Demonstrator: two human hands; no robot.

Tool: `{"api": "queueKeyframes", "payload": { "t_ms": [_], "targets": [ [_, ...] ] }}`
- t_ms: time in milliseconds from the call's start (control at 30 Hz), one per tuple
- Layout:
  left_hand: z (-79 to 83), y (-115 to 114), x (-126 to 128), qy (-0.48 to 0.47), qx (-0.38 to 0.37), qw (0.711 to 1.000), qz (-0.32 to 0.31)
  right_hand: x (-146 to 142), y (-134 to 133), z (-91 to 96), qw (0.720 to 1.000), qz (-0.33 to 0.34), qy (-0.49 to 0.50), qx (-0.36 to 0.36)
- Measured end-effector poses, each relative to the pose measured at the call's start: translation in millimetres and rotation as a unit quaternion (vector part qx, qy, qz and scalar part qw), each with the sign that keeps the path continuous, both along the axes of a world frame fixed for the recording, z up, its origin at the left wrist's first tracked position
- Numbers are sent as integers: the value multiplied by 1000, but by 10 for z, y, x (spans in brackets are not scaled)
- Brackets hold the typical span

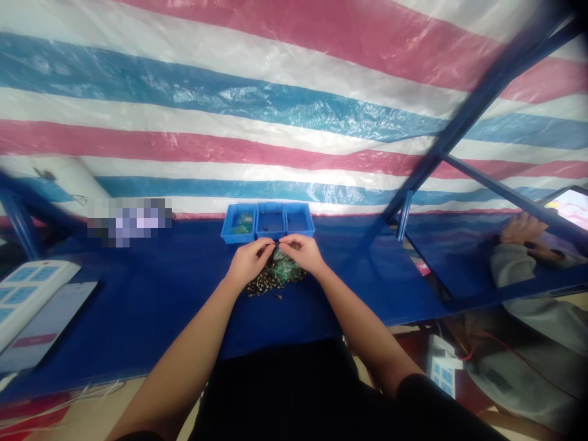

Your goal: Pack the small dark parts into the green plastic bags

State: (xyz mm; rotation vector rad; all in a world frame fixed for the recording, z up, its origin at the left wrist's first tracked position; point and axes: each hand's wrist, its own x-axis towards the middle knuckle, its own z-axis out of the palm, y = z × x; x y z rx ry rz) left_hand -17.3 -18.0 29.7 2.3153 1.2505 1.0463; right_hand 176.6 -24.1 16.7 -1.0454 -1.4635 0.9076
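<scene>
My left hand (249,261) and my right hand (304,252) meet fingertip to fingertip in front of the blue bins. Both are closed in a pinch around a small dark piece (276,242), too tiny to name. Below them lies a heap of small brass-coloured and dark metal pieces, which look like screws (265,283). A clear plastic bag with green contents (283,266) rests on the heap, partly behind my right hand. The left blue bin (225,234) holds green, bag-like material. A few small dark bits lie in the middle blue bin (271,235); the right blue bin (300,231) stands beside it.
The blue table (151,306) runs against a striped plastic sheet (275,147). On the left are a power strip (43,272) and a phone (50,324). A blue metal frame (425,168) rises at right, with another person's hands (523,231) beyond it.
</scene>
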Motion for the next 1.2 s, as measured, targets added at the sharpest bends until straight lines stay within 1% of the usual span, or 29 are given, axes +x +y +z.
{"api": "queueKeyframes", "payload": {
  "t_ms": [167, 400, 567, 733, 867, 1033, 1200],
  "targets": [
    [7, -2, 3, 3, 0, 1000, -2, -1, -15, 21, 1000, 5, -7, 3],
    [-32, 20, 5, 1, -8, 1000, 6, 4, -3, 12, 1000, 1, -13, 3],
    [-39, 22, 0, -12, 9, 1000, -5, 5, 4, -9, 1000, 4, -10, 4],
    [-20, 7, -1, 8, -4, 1000, 1, 4, 7, -24, 1000, 5, -3, 9],
    [-38, 15, 3, -6, -5, 1000, 5, 6, 11, -30, 1000, 4, 11, 3],
    [-65, 38, 2, -6, 12, 1000, 2, 7, 16, -38, 1000, 10, 17, -2],
    [-47, 29, -3, -2, 14, 1000, -2, 6, 14, -41, 1000, 6, 9, 1]
  ]
}}
